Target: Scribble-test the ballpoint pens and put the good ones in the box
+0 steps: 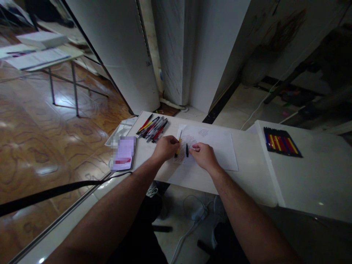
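One hand, the left hand, pinches a yellow pen over white paper, pointing away from the person. A small black piece lines up nearly the same way, to its right, nearer the right hand, whose fingers curl in; I can't tell what they grip.

Matt paper sheet, glossy floor

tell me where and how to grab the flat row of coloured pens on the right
Probably pinch the row of coloured pens across its near and far edges, from above: it lies flat on the white surface, with nothing over it.
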A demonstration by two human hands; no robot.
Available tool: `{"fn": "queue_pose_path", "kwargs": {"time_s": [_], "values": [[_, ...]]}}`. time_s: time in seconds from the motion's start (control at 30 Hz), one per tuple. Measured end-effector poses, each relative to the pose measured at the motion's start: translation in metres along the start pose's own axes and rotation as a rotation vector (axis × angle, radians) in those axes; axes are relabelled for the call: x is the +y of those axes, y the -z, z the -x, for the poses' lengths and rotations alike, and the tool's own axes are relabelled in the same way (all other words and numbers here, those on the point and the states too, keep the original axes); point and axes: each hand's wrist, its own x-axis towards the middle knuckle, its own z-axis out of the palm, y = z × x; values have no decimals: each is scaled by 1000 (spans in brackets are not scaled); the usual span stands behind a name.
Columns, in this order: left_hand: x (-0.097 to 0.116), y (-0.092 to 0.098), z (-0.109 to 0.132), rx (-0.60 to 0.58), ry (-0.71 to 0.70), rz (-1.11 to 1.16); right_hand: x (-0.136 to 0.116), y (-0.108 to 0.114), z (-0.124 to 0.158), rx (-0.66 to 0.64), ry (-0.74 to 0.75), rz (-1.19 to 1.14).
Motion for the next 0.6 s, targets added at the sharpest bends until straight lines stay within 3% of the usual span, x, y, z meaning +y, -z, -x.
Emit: {"fn": "queue_pose_path", "kwargs": {"time_s": [0.37, 0.6], "values": [[4, 2, 3, -63, 10, -49, -4, 4, 1, -30, -29, 124], [8, -3, 11, -123, -160, 90, -10, 5, -2, 2, -10, -366]]}}
